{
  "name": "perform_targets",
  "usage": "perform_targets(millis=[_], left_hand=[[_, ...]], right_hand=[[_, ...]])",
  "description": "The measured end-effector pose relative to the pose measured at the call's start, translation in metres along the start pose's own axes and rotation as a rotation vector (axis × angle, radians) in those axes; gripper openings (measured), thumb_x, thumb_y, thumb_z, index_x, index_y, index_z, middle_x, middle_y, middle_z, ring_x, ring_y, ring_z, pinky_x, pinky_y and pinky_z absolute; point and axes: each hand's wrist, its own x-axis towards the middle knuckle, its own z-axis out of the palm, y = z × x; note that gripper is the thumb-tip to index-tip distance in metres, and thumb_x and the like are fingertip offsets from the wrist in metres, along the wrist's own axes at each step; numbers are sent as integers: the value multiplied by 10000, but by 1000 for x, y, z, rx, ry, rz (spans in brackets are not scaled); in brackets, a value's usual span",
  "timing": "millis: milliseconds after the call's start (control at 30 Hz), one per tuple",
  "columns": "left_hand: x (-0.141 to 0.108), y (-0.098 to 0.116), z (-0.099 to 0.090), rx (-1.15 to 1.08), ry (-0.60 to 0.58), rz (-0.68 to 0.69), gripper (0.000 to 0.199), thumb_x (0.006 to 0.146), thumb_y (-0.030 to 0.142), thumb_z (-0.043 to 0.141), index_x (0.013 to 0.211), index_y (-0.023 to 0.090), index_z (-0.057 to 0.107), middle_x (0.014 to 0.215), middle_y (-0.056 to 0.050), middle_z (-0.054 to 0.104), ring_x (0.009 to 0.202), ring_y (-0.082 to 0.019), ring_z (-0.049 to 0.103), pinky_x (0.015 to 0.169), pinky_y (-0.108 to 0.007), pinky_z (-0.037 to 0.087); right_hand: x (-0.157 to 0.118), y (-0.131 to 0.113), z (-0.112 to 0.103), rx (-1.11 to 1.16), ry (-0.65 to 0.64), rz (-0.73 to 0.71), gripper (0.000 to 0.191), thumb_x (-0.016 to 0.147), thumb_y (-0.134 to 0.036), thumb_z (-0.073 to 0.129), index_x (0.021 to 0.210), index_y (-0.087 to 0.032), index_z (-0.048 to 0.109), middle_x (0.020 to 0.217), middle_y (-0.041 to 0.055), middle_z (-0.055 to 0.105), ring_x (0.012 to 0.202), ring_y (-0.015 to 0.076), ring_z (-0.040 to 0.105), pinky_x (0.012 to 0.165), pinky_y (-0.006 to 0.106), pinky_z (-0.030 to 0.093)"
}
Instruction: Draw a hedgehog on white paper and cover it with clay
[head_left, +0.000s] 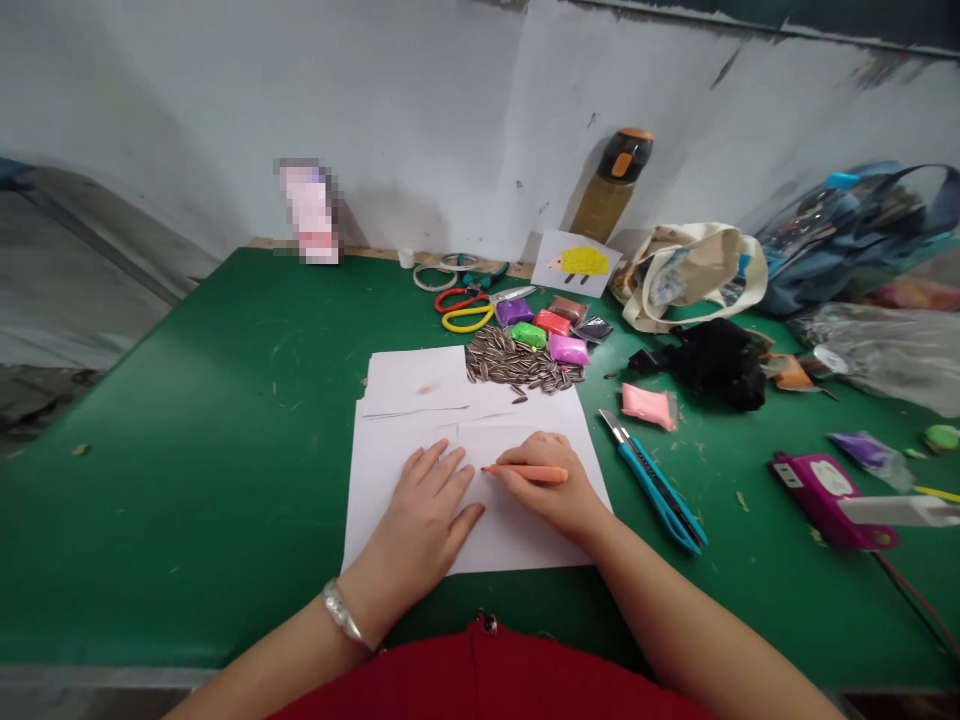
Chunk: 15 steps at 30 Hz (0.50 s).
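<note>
White paper sheets [405, 450] lie on the green table near its front edge. Spread flat on them, my left hand [431, 510] has its fingers apart and holds nothing; a silver bracelet circles that wrist. My right hand [551, 485] is closed around an orange marker [536, 473], whose tip points left and is at the paper, a little right of my left fingers. Sunflower seeds [510, 360] form a pile at the sheets' top right. Several coloured clay packets, among them a green one [529, 334] and a pink one [569, 349], sit on and behind the seeds.
Right of the paper lie a blue cutter [660, 490], a pink packet [649, 407] and a magenta device [832, 500]. Behind are scissors [469, 317], a hedgehog drawing [576, 264], a bottle [615, 185] and a cloth bag [686, 275]. The green table [225, 450] extends left.
</note>
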Motion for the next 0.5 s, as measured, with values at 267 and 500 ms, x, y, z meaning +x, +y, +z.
perform_targets(millis=[267,500], left_hand=[[1,1,-1,13,-10,7,328,904,274,519,1200,138,554,1314,-132,534,1298,-328,378,1058,-556,326],[0,0,0,27,-6,10,323,907,284,517,1191,136,558,1313,-134,532,1298,-329,375,1059,-552,325]], right_hand=[[-2,3,2,26,124,43,141,801,-208,574,739,-253,693,765,-25,692,782,169,577,771,310,367],[-4,3,3,121,254,118,111,772,-197,584,713,-239,668,759,-23,688,768,168,598,754,300,413]])
